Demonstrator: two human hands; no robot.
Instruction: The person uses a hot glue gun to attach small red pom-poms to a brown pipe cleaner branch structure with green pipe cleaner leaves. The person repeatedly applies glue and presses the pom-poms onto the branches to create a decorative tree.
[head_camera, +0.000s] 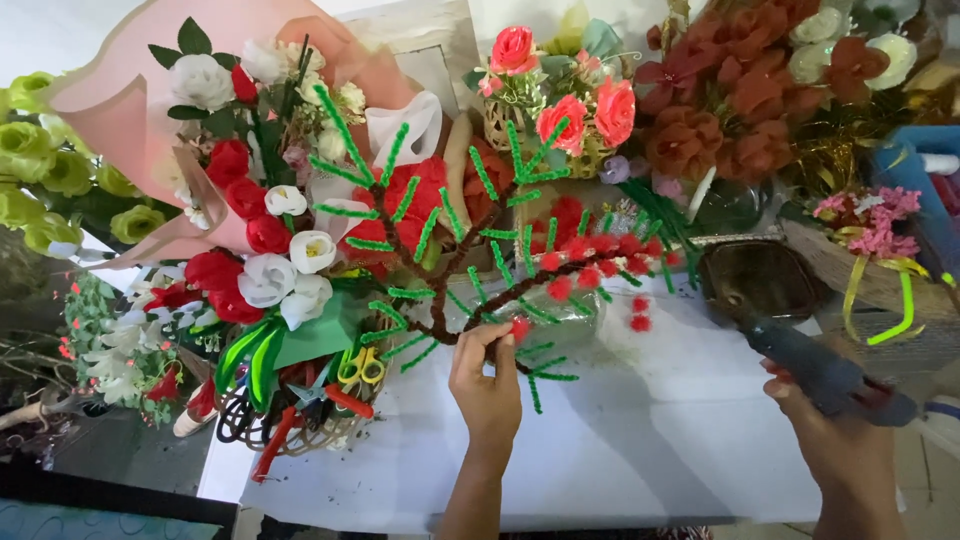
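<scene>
The left hand (487, 385) pinches a red pompom (519, 327) against the branch (470, 270) over the table's (650, 430) far middle. Best to press steadily, I judge, fingers off the joint. The right hand (835, 440), near the right edge, is closed around the glue gun (815, 370), nozzle aside.

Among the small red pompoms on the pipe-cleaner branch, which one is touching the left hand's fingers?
The lowest red pompom, pinched at the left hand's fingertips; the others sit higher along the branch.

Left hand (487, 385) raised, fingers (497, 338) pinched together; right hand (835, 435) clenched in grip, forearm low.
</scene>
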